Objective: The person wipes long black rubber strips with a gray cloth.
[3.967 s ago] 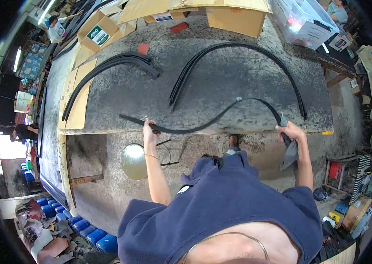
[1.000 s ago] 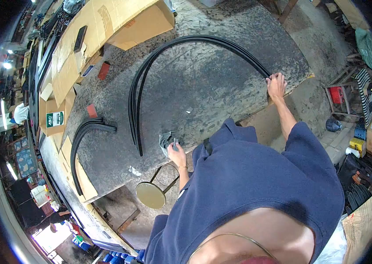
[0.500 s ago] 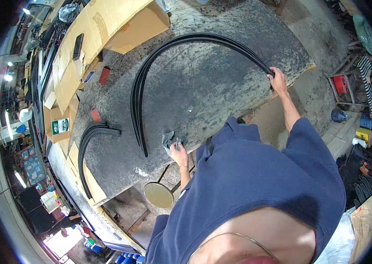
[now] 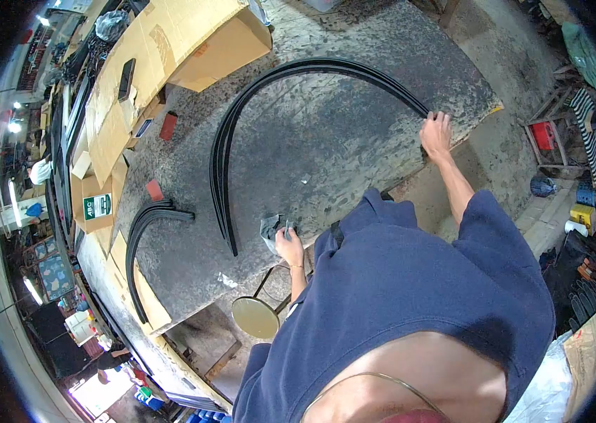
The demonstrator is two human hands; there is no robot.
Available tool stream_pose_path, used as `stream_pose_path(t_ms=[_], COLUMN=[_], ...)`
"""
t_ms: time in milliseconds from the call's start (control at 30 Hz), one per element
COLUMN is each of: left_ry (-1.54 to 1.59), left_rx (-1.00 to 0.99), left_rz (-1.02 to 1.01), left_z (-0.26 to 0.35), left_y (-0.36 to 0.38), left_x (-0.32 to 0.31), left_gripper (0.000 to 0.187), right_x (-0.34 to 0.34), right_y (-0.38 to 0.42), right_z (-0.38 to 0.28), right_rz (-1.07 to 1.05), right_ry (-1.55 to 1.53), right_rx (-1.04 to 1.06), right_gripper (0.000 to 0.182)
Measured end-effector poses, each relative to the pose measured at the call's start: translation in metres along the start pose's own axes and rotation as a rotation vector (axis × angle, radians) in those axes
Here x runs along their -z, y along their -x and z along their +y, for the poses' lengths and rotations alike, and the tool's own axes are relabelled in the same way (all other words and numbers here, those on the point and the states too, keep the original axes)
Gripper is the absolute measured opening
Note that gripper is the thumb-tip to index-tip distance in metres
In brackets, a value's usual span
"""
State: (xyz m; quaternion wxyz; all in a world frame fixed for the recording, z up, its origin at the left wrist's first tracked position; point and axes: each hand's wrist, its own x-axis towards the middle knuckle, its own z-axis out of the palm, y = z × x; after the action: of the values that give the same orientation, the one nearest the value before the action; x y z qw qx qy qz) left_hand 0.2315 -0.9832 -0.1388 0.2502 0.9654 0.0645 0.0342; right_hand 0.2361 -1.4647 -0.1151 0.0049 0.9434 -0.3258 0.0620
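A bundle of long black rubber-like strips lies in a wide arch across the dark, stained table. My right hand is closed around the bundle's right end near the table edge. By the front edge, my left hand pinches a crumpled grey cloth that rests on the table. The strips' other end lies free, up and left of the cloth. A second, shorter bundle of curved black strips lies at the left, partly over cardboard.
Cardboard boxes line the table's far left side, with a phone on one. Two reddish pieces, one a small block, lie near them. A round stool stands below the front edge. A wooden frame is at the right.
My right hand has shifted slightly left and turned, still gripping the strips' end. The arch has moved a little with it. My left hand stays on the cloth.
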Motion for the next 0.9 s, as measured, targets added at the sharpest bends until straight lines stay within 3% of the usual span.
stream_pose_path(t_ms=[167,367,567,767,833,900], left_ry=[0.038,0.043,0.030,0.019,0.053,0.057], left_rx=[-0.006,-0.005,-0.001,-0.007,0.012,0.004], left_rz=[-0.015,-0.024,-0.008,-0.013,-0.049,-0.057], left_z=[0.004,0.002,0.001,-0.001,-0.003,-0.005], left_y=[-0.004,-0.002,-0.002,-0.004,-0.003,-0.003], left_x=[-0.005,-0.007,-0.005,-0.005,-0.006,-0.006], left_gripper=[0.025,0.024,0.023,0.022,0.022,0.022], right_x=[-0.007,-0.012,-0.015,-0.011,-0.014,-0.016], right_y=[-0.004,-0.036,-0.052,-0.057,-0.060,-0.062], right_z=[-0.004,0.012,0.012,0.010,0.013,0.014], right_rz=[-0.012,-0.100,-0.119,-0.150,-0.063,-0.126], right_ry=[0.006,-0.206,-0.063,0.082,0.124,0.149], right_rx=[0.004,-0.101,-0.052,0.134,0.338,0.301], right_gripper=[0.023,0.017,0.014,0.014,0.014,0.014])
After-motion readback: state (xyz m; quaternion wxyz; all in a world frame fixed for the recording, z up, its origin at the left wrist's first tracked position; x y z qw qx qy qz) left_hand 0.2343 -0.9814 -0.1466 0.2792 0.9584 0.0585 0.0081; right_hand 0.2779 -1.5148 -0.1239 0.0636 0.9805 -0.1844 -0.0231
